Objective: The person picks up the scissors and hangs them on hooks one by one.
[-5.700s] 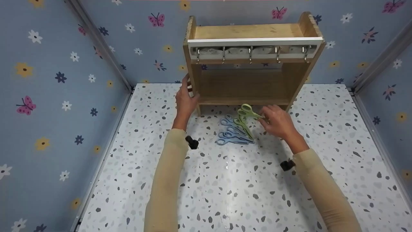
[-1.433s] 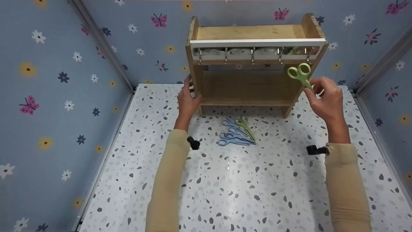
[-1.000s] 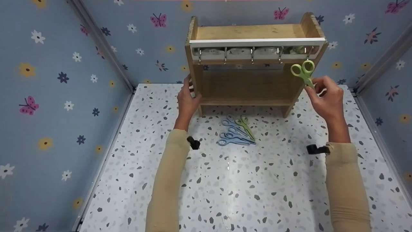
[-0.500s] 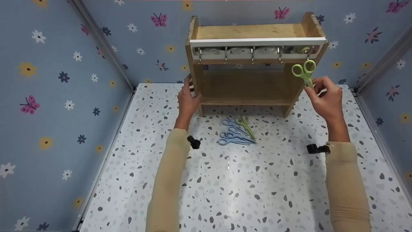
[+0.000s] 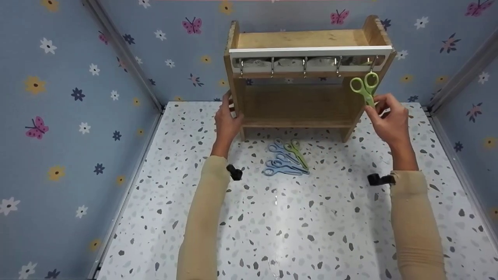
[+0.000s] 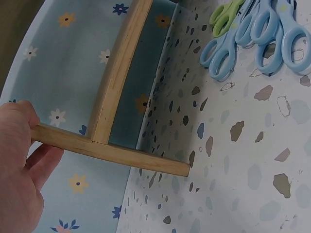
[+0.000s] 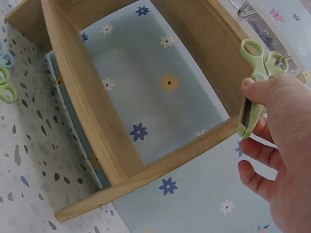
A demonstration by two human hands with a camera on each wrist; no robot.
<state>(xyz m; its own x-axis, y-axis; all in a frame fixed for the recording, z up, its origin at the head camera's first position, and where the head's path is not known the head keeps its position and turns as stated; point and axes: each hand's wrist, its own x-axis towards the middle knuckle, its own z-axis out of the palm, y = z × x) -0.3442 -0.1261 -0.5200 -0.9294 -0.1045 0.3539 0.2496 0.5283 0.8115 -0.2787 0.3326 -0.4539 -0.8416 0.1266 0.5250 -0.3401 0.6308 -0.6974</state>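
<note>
Up from the speckled worktop [image 5: 272, 217] come your pale green plastic scissors [image 5: 365, 88], now at the wooden shelf rack [image 5: 299, 103], which your left hand [image 5: 227, 121] grips. Right hand [image 5: 389, 120] pinches the blades: handles up, long axis near upright. Ease one loop squarely onto the rightmost metal hook [image 5: 372, 64].

Long beige sleeves [image 5: 200, 217] down to both wrists; small black camera mount [image 5: 234, 172] strapped at each wrist.
</note>
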